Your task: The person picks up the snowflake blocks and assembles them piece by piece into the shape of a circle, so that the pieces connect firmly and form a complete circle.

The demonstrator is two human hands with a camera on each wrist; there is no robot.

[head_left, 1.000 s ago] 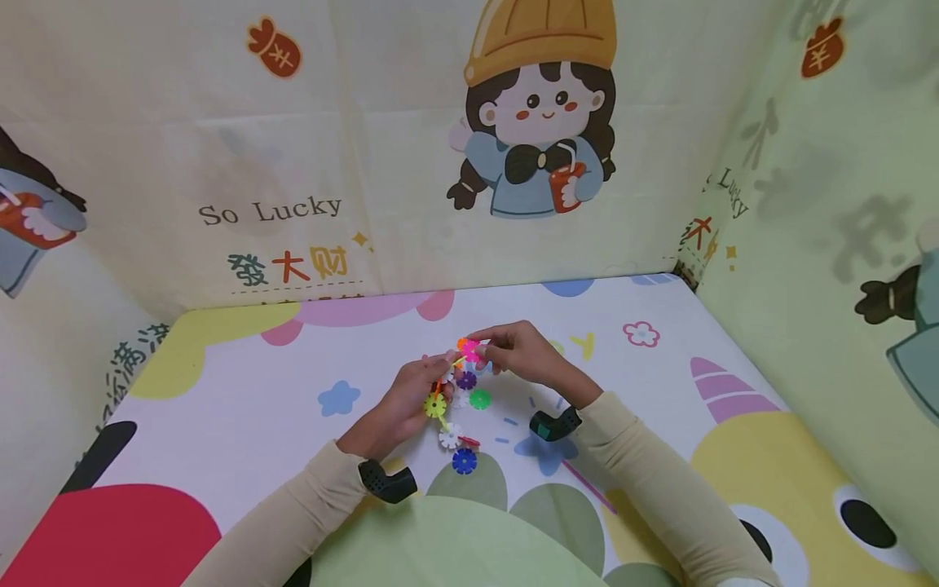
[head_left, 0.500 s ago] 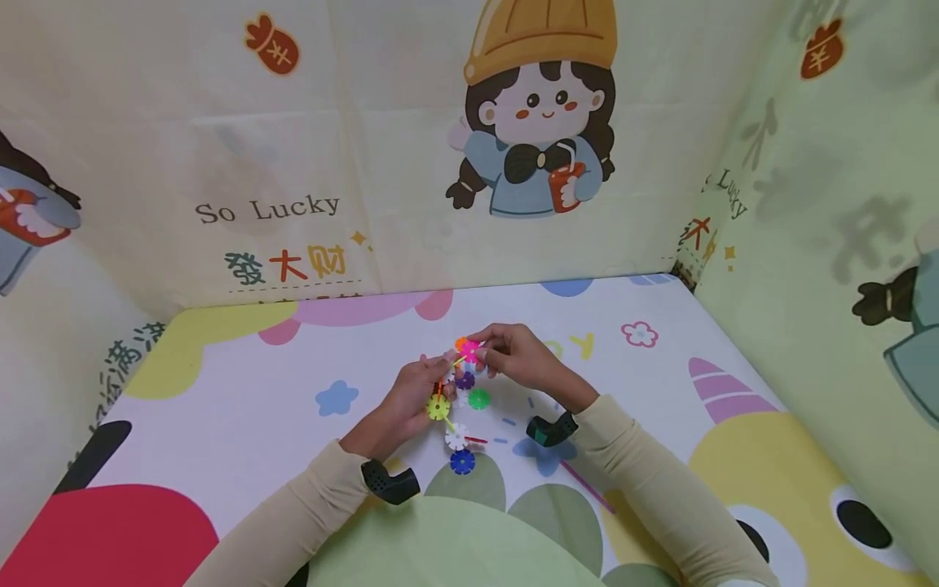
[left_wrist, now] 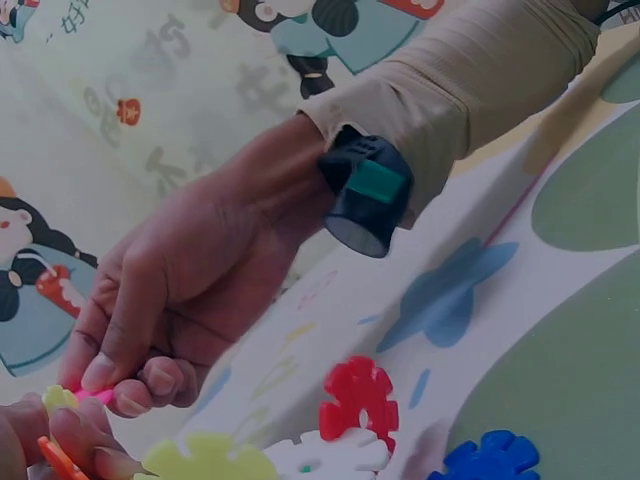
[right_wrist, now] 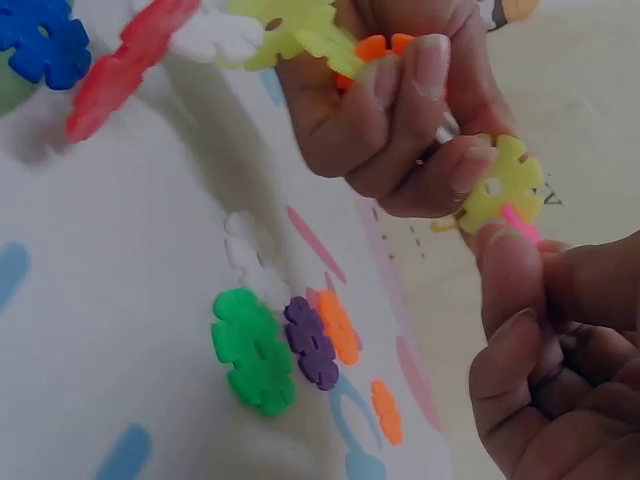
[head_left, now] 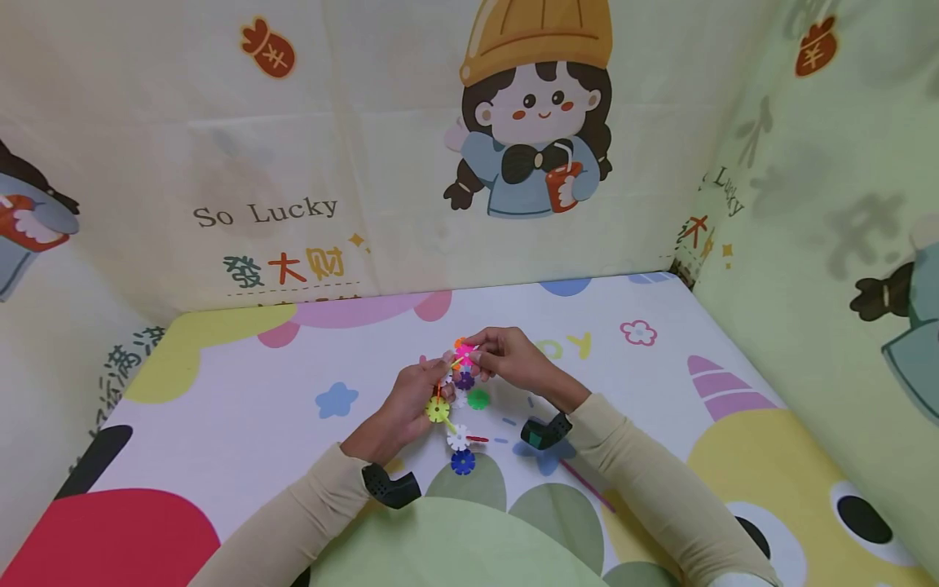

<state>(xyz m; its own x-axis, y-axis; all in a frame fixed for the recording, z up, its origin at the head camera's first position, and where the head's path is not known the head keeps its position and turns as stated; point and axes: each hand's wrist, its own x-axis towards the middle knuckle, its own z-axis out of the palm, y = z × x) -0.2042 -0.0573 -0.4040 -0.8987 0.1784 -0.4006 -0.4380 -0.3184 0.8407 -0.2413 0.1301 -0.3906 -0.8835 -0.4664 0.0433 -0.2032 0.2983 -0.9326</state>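
My left hand (head_left: 402, 399) holds a chain of notched plastic snowflake discs, its fingers curled round an orange disc (right_wrist: 385, 47). A yellow disc (right_wrist: 285, 30), a white disc (right_wrist: 215, 35), a red disc (right_wrist: 130, 65) and a blue disc (right_wrist: 42, 40) trail from it toward the body. At the chain's far end, the left fingertips pinch another yellow disc (right_wrist: 505, 185). Pinched between thumb and forefinger of my right hand (head_left: 515, 359) is a pink disc (head_left: 465, 354), its edge right at that yellow disc's rim. Fingers hide much of the pink disc in both wrist views.
On the patterned tabletop (head_left: 242, 440), below the hands, lie a green disc (right_wrist: 250, 350), a white disc (right_wrist: 250, 255), a purple disc (right_wrist: 312, 342) and two orange discs (right_wrist: 337, 325). A printed cloth wall (head_left: 396, 163) rises behind the table, with another at the right.
My right hand with the pink disc has shifted slightly left and down toward my left hand. The trailing white and red discs have swung a little to the right. Both grips stay the same.
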